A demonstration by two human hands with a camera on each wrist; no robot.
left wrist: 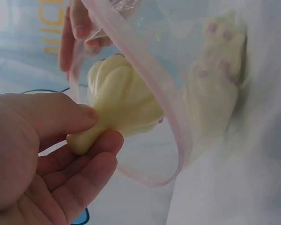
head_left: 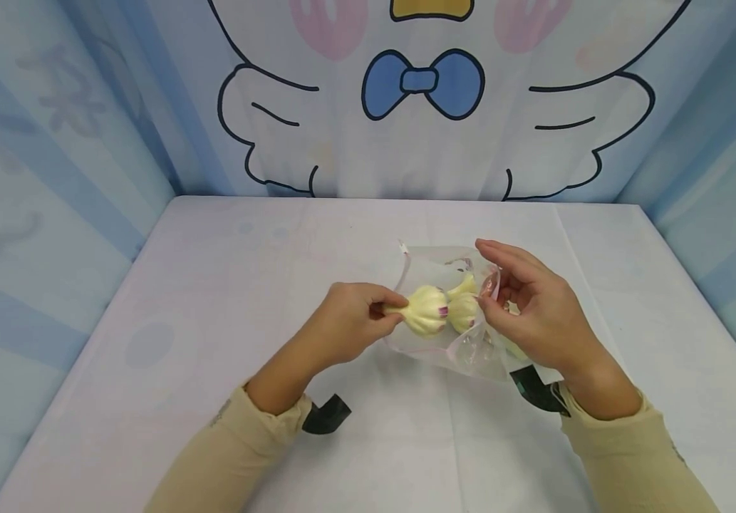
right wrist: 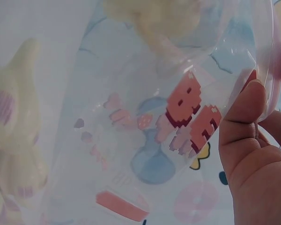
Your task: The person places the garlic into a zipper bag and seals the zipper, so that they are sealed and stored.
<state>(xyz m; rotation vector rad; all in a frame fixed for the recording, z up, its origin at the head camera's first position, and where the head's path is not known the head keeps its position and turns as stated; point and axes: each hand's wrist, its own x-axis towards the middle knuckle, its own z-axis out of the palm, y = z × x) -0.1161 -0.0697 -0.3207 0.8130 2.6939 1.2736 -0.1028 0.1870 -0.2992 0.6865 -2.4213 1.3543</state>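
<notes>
My left hand pinches a pale yellow garlic bulb by its stem, between thumb and forefinger. In the left wrist view that bulb lies at the pink-rimmed mouth of a clear plastic bag, its round end pointing into the bag. My right hand grips the bag's edge between thumb and fingers, as the right wrist view also shows at the thumb. Inside the bag are more garlic bulbs with purple patches. Pink and red printed figures mark the bag's film.
A white cloth-covered table lies under both hands. Behind it hangs a curtain with a cartoon figure and a blue bow tie, and blue-striped curtains flank the sides. Black straps stick out at both wrists.
</notes>
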